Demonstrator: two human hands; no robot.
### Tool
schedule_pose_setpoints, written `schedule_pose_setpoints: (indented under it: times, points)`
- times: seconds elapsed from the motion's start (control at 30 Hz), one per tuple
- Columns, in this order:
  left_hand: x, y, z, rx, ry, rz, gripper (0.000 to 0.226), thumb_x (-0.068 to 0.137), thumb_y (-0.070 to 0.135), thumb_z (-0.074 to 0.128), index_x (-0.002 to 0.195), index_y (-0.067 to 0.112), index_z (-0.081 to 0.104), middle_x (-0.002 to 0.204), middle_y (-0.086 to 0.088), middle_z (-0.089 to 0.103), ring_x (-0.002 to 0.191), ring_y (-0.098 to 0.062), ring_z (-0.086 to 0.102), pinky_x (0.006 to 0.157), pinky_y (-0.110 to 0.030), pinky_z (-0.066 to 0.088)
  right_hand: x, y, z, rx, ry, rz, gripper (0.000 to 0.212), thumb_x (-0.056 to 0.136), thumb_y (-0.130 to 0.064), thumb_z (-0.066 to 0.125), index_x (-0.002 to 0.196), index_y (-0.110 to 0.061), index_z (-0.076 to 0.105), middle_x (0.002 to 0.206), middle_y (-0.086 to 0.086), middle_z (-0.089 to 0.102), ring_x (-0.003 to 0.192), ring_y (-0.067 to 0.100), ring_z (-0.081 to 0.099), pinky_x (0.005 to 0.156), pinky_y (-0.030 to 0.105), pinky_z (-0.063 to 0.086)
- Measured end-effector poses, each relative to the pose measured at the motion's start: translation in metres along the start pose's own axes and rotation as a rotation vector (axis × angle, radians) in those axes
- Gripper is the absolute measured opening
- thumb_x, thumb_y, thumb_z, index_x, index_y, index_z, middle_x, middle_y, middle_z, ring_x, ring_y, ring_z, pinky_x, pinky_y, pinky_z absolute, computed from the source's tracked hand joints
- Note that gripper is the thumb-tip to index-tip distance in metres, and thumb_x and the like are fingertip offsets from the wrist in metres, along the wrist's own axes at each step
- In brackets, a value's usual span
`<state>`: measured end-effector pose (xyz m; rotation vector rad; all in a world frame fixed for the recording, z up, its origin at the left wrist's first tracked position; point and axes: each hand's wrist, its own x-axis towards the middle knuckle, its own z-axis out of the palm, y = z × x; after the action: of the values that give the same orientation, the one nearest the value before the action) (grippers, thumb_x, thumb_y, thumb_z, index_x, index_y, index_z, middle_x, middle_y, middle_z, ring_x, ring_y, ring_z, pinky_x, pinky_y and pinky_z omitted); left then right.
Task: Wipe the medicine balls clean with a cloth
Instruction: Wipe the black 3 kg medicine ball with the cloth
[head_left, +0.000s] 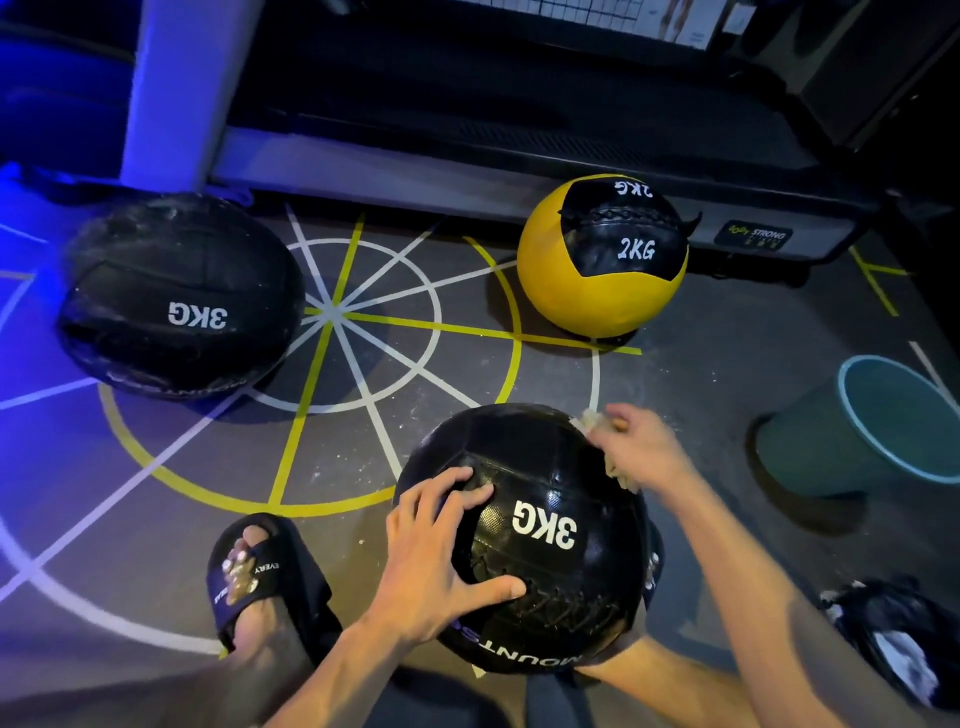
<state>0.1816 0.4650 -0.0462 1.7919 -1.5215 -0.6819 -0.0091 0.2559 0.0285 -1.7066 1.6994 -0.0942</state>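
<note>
A black 3KG medicine ball (540, 525) sits on the floor right in front of me. My left hand (441, 551) rests on its near left side with fingers spread, steadying it. My right hand (641, 447) holds a pale cloth (613, 465) bunched under its fingers and presses it on the ball's upper right side. A second black 3KG ball (179, 296), dusty on top, lies at the far left. A yellow and black 2KG ball (602, 254) stands at the far right.
A teal bucket (862, 431) stands on the floor to the right. A dark bag (898, 634) lies at the lower right. My foot in a black slide sandal (260, 577) is left of the ball. A treadmill base (519, 150) runs along the back.
</note>
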Motion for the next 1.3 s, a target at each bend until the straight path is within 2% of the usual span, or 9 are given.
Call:
schedule_pose_setpoints:
  times: [0.1,0.17,0.3,0.4,0.5,0.7,0.93,1.13,1.3]
  points:
    - [0.0,-0.003,0.001,0.011,0.01,0.011,0.093,0.066,0.09,0.068,0.144,0.046,0.043,0.157,0.027,0.023,0.146,-0.008,0.02,0.114,-0.035,0.016,0.007,-0.006,-0.017,0.325,-0.195,0.119,0.02,0.101,-0.02,0.059,0.107,-0.011,0.076,0.101,0.014,0.076,0.095,0.024,0.069,0.092,0.042,0.055]
    - [0.0,-0.003,0.003,0.018,0.014,0.017,0.093,0.066,0.09,0.068,0.145,0.045,0.044,0.157,0.026,0.023,0.146,-0.009,0.02,0.114,-0.035,0.016,0.009,-0.007,-0.017,0.228,-0.189,0.131,0.011,0.097,-0.015,0.066,0.102,-0.02,0.075,0.097,0.005,0.075,0.097,0.02,0.069,0.094,0.042,0.056]
    - [0.0,-0.003,0.008,0.035,0.018,0.031,0.094,0.067,0.091,0.066,0.146,0.044,0.045,0.158,0.024,0.023,0.145,-0.008,0.018,0.114,-0.033,0.015,0.015,-0.038,0.01,-0.015,-0.035,0.028,0.014,0.096,-0.021,0.067,0.106,-0.014,0.073,0.085,0.0,0.072,0.071,0.011,0.064,0.068,0.027,0.053]
    - [0.002,-0.003,0.009,0.035,0.024,0.029,0.094,0.066,0.091,0.067,0.145,0.044,0.047,0.158,0.025,0.024,0.144,-0.009,0.021,0.114,-0.033,0.016,0.013,-0.081,0.05,-0.191,-0.072,-0.198,0.022,0.1,-0.027,0.062,0.117,-0.018,0.071,0.108,-0.001,0.071,0.074,0.003,0.058,0.074,0.021,0.046]
    - [0.001,-0.004,0.009,0.046,0.027,0.024,0.093,0.066,0.091,0.066,0.144,0.044,0.046,0.157,0.025,0.023,0.144,-0.009,0.021,0.115,-0.036,0.018,0.008,-0.101,0.083,-0.385,-0.087,-0.407,0.023,0.1,-0.02,0.059,0.117,-0.015,0.073,0.116,0.004,0.07,0.092,0.015,0.066,0.082,0.025,0.051]
    - [-0.003,-0.002,0.014,0.036,0.059,0.045,0.092,0.067,0.091,0.066,0.145,0.046,0.045,0.158,0.025,0.023,0.144,-0.01,0.023,0.116,-0.036,0.017,0.038,-0.066,0.038,-0.424,0.028,-0.099,0.019,0.1,-0.027,0.061,0.106,-0.019,0.077,0.111,0.007,0.074,0.098,0.023,0.067,0.094,0.035,0.054]
    - [-0.005,0.001,0.022,0.066,0.068,0.066,0.091,0.07,0.092,0.061,0.147,0.047,0.041,0.161,0.019,0.025,0.145,-0.011,0.023,0.118,-0.042,0.022,0.004,-0.1,0.09,-0.432,-0.2,-0.574,0.022,0.101,-0.025,0.06,0.117,-0.023,0.075,0.114,-0.004,0.066,0.104,0.011,0.061,0.094,0.029,0.049]
    - [-0.005,-0.003,0.017,0.05,0.005,0.062,0.092,0.075,0.089,0.06,0.153,0.048,0.034,0.165,0.025,0.014,0.151,-0.009,0.016,0.121,-0.044,0.02,0.055,-0.068,0.042,-0.532,0.013,-0.265,0.017,0.098,-0.024,0.063,0.1,-0.021,0.08,0.109,0.006,0.073,0.1,0.023,0.067,0.095,0.036,0.054]
    - [-0.002,-0.006,0.009,0.059,-0.026,0.072,0.092,0.076,0.089,0.058,0.154,0.048,0.032,0.166,0.022,0.014,0.151,-0.01,0.014,0.123,-0.043,0.016,0.032,-0.102,0.088,-0.54,-0.11,-0.531,0.019,0.1,-0.021,0.059,0.095,-0.019,0.078,0.107,0.002,0.064,0.099,0.02,0.061,0.089,0.029,0.045]
